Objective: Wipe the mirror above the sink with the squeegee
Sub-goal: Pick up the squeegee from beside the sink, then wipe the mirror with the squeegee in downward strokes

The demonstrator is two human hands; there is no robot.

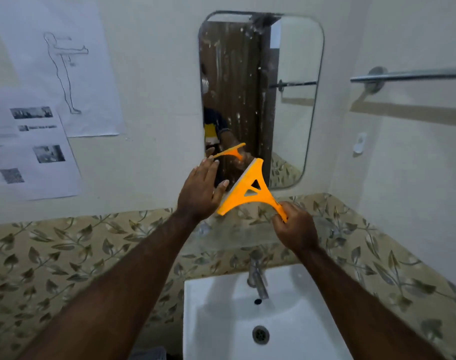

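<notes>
A rounded mirror hangs on the wall above the white sink; white specks and smears dot its middle and upper part. My right hand is shut on the handle of an orange squeegee, whose blade lies tilted against the mirror's lower left corner. My left hand is open with fingers spread, resting flat on the mirror's lower left edge beside the blade. The squeegee and a person's arm show reflected in the glass.
A chrome tap rises at the sink's back, the drain below it. A towel rail sticks out on the right wall. Printed paper sheets are taped to the left wall. Leaf-patterned tiles run under the mirror.
</notes>
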